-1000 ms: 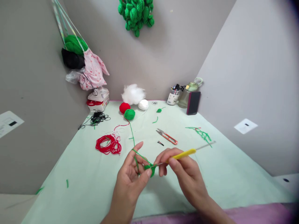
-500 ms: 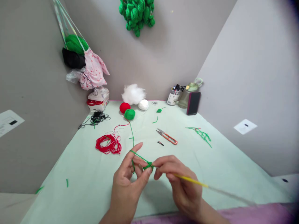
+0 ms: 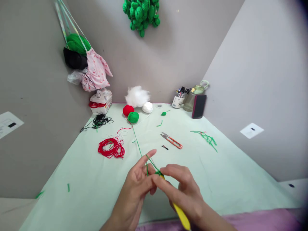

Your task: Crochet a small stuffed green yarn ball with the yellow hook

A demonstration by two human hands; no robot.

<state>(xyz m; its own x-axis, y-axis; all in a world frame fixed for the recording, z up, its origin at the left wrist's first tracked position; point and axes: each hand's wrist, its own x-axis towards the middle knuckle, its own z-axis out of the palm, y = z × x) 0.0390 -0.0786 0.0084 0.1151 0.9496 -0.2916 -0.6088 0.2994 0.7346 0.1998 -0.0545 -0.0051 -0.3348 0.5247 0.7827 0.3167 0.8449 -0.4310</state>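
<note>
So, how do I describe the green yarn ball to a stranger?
Find the white fluffy stuffing at the far edge of the pale green tablecloth. Before it lie a red yarn ball, a white yarn ball and the green yarn ball. Only the green one's strand runs to the left hand.

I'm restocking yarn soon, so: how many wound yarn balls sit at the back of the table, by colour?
Red ball: 1
Green ball: 1
White ball: 1
Total: 3
</note>
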